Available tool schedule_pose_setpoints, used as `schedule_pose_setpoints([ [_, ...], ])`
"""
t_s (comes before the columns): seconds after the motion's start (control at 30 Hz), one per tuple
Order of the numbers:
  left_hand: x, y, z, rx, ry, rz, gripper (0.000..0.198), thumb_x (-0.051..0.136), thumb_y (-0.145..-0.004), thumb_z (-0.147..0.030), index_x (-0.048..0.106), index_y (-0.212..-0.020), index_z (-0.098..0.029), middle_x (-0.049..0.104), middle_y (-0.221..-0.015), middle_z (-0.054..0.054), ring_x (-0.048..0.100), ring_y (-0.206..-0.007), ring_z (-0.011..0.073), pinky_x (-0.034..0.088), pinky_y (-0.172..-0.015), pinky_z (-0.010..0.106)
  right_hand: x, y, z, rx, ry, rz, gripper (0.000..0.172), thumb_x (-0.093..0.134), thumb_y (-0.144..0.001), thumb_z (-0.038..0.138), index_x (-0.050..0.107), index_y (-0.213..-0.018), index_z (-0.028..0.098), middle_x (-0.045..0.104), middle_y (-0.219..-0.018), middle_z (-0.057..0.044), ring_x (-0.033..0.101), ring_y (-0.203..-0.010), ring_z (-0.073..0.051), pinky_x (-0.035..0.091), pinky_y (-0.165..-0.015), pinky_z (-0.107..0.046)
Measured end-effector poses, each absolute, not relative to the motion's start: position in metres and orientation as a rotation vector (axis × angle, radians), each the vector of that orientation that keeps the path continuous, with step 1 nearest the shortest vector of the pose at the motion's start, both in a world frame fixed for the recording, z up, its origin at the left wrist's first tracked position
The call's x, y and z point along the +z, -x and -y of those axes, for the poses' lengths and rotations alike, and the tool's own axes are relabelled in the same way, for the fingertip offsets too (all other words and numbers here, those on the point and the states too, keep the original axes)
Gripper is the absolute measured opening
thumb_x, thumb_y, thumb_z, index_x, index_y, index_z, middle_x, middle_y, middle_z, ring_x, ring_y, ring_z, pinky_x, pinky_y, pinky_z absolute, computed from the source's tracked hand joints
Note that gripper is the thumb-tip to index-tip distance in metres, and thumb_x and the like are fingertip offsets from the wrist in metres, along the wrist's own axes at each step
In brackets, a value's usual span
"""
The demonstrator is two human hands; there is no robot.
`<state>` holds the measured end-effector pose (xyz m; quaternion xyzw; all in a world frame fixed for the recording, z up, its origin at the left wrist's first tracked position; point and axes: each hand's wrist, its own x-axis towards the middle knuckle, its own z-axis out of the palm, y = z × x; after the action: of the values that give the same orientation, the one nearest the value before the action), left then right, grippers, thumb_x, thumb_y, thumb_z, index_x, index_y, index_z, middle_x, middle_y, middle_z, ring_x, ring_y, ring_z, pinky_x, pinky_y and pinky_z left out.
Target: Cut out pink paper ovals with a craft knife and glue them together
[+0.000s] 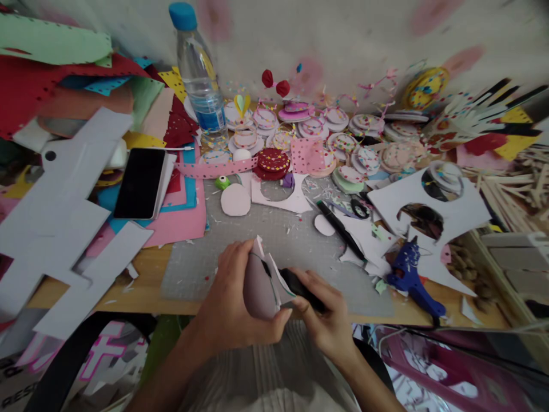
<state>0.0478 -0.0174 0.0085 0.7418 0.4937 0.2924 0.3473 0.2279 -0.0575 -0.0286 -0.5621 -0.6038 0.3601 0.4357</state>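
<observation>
My left hand (234,300) is closed around a piece of white card (261,283) with a curved edge, held upright over the near edge of the grey cutting mat (274,240). My right hand (323,312) grips black-handled scissors (300,286) whose blades are at the card's right side. Both hands are close together, just above the table's front edge.
A water bottle (199,74) stands at the back left, a phone (140,182) lies on coloured paper, and a blue glue gun (412,274) lies at the right. Several decorated paper discs (326,134), cut white sheets (429,217), a black pen (341,229) and wooden sticks (514,189) crowd the table.
</observation>
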Motion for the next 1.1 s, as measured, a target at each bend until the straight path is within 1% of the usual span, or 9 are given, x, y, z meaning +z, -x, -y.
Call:
schedule_pose_setpoints([
  [0.17, 0.001, -0.050, 0.023, 0.682, -1.998, -1.279, 0.093, 0.074, -0.059, -0.034, 0.024, -0.135, -0.018, 0.041, -0.128, 0.018, 0.042, -0.121, 0.0376, 0.036, -0.102, 0.056, -0.025, -0.234, 0.049, 0.926, 1.560, 1.298, 0.032, 0.060, -0.089, 0.040, 0.071, -0.111, 0.020, 0.073, -0.106, -0.010, 0.068, -0.093, -0.028, 0.053, -0.080, -0.038],
  [0.27, -0.004, -0.044, 0.015, 0.616, -2.015, -1.368, 0.088, 0.075, -0.063, -0.036, 0.027, -0.134, -0.016, 0.042, -0.128, 0.018, 0.041, -0.121, 0.0361, 0.035, -0.102, 0.055, -0.019, -0.238, 0.045, 1.122, 1.546, 1.207, 0.033, 0.057, -0.091, 0.044, 0.069, -0.111, 0.020, 0.070, -0.088, -0.006, 0.062, -0.071, -0.019, 0.049, -0.063, -0.028],
  [0.33, -0.005, -0.040, 0.009, 0.582, -2.044, -1.366, 0.089, 0.075, -0.064, -0.039, 0.028, -0.136, -0.015, 0.042, -0.128, 0.018, 0.040, -0.121, 0.0351, 0.035, -0.102, 0.053, -0.018, -0.239, 0.044, 1.312, 1.497, 1.052, 0.031, 0.055, -0.092, 0.046, 0.068, -0.105, 0.021, 0.060, -0.071, 0.000, 0.050, -0.054, -0.011, 0.038, -0.050, -0.022],
  [0.4, -0.005, -0.038, 0.004, 0.564, -2.073, -1.368, 0.091, 0.075, -0.064, -0.042, 0.028, -0.137, -0.014, 0.043, -0.127, 0.018, 0.041, -0.120, 0.0348, 0.035, -0.102, 0.053, -0.019, -0.238, 0.043, 1.488, 1.399, 0.849, 0.028, 0.058, -0.090, 0.047, 0.065, -0.100, 0.022, 0.051, -0.066, 0.004, 0.039, -0.047, -0.006, 0.030, -0.045, -0.019],
  [0.47, -0.004, -0.040, 0.001, 0.557, -2.113, -1.374, 0.092, 0.076, -0.064, -0.044, 0.029, -0.136, -0.012, 0.045, -0.125, 0.018, 0.042, -0.117, 0.0350, 0.035, -0.101, 0.053, -0.019, -0.235, 0.043, 1.613, 1.295, 0.697, 0.028, 0.065, -0.086, 0.047, 0.063, -0.096, 0.021, 0.051, -0.068, 0.005, 0.036, -0.045, -0.004, 0.026, -0.043, -0.019],
  [0.6, 0.002, -0.047, -0.001, 0.532, -2.171, -1.372, 0.094, 0.076, -0.061, -0.049, 0.031, -0.133, -0.010, 0.048, -0.119, 0.018, 0.045, -0.112, 0.0350, 0.037, -0.096, 0.053, -0.017, -0.227, 0.041, 1.784, 1.201, 0.627, 0.031, 0.072, -0.081, 0.044, 0.065, -0.092, 0.016, 0.057, -0.066, 0.003, 0.034, -0.042, -0.002, 0.026, -0.042, -0.018],
  [0.73, 0.006, -0.048, 0.002, 0.474, -2.177, -1.325, 0.100, 0.076, -0.059, -0.055, 0.030, -0.135, -0.010, 0.048, -0.120, 0.018, 0.045, -0.112, 0.0347, 0.038, -0.095, 0.052, -0.014, -0.221, 0.041, 1.936, 1.183, 0.509, 0.030, 0.080, -0.074, 0.037, 0.065, -0.088, 0.015, 0.044, -0.047, 0.009, 0.033, -0.040, -0.003, 0.025, -0.041, -0.017],
  [0.97, 0.000, -0.051, 0.004, 0.412, -2.289, -1.391, 0.090, 0.073, -0.058, -0.040, 0.041, -0.134, -0.004, 0.055, -0.107, 0.015, 0.049, -0.100, 0.0329, 0.039, -0.090, 0.050, -0.021, -0.213, 0.042, 1.948, 1.251, 0.483, 0.029, 0.084, -0.066, 0.031, 0.061, -0.073, 0.014, 0.048, -0.049, 0.007, 0.034, -0.040, -0.003, 0.023, -0.040, -0.018],
  [1.1, -0.001, -0.058, -0.001, 0.330, -2.311, -1.367, 0.091, 0.077, -0.058, -0.042, 0.045, -0.133, -0.003, 0.058, -0.107, 0.016, 0.051, -0.101, 0.0345, 0.039, -0.091, 0.051, -0.026, -0.211, 0.042, 1.912, 1.331, 0.495, 0.032, 0.081, -0.067, 0.036, 0.061, -0.081, 0.016, 0.046, -0.048, 0.009, 0.035, -0.040, -0.005, 0.026, -0.041, -0.019],
])
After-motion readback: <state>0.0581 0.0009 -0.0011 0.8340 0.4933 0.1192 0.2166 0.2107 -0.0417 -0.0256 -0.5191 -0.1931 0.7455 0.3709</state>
